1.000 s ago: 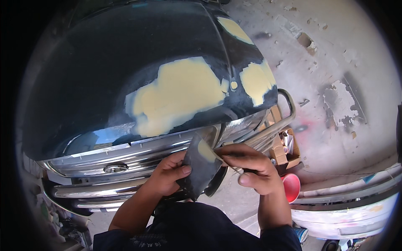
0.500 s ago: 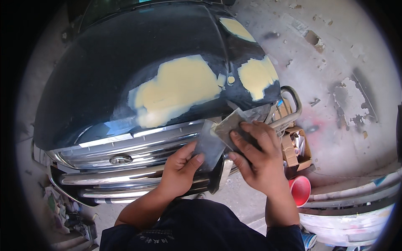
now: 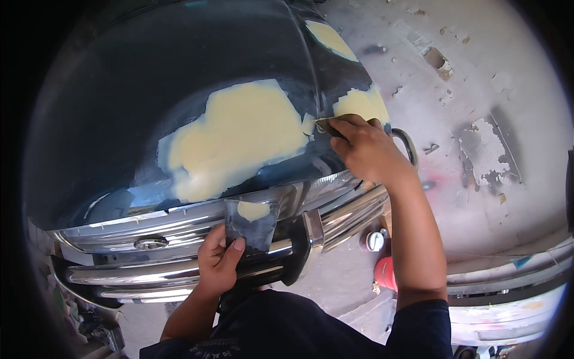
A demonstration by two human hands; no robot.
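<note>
A dark car hood (image 3: 113, 107) carries pale yellow putty patches (image 3: 239, 131). My left hand (image 3: 218, 260) grips a thin grey mixing plate (image 3: 254, 230) in front of the chrome grille (image 3: 119, 231); a dab of yellow putty sits on the plate's upper part. My right hand (image 3: 371, 149) is closed on a flat spreader (image 3: 324, 124), held at the hood between the large patch and the smaller patch (image 3: 353, 102) on the right, by the hood's ridge. The spreader is mostly hidden under my fingers, and I cannot tell whether it touches the paint.
Chrome bull-bar tubes (image 3: 131, 275) run below the grille. A red bucket (image 3: 384, 275) and a round can (image 3: 375, 240) stand on the floor at the right of the front end. A detached bumper (image 3: 502, 317) lies at lower right. The grey floor (image 3: 508, 72) has peeled, stained spots.
My right hand has moved up and right with the spreader, away from the plate onto the hood. My left hand and the plate have moved left and down since half a second ago.
</note>
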